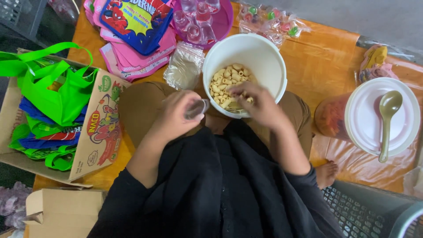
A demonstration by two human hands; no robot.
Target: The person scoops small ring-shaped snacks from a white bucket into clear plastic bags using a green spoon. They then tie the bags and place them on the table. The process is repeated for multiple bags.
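Observation:
A white bucket [260, 53] sits between my knees, partly filled with pale tube-shaped snack pieces [225, 79]. My right hand [257, 103] reaches into the bucket, fingers closed on a few of the pieces. My left hand [178, 115] holds a small clear plastic cup [196, 108] at the bucket's near left rim, tipped on its side. I sit cross-legged in brown trousers and a black top on an orange floor mat [321, 61].
A purple tray [222, 22] of small clear cups stands behind the bucket, beside a clear plastic bag [184, 66]. Pink and blue printed bags [134, 26] lie far left. A cardboard box [99, 132] holds green bags. A white plate [365, 119] with a spoon [387, 119] covers an orange-filled tub on the right.

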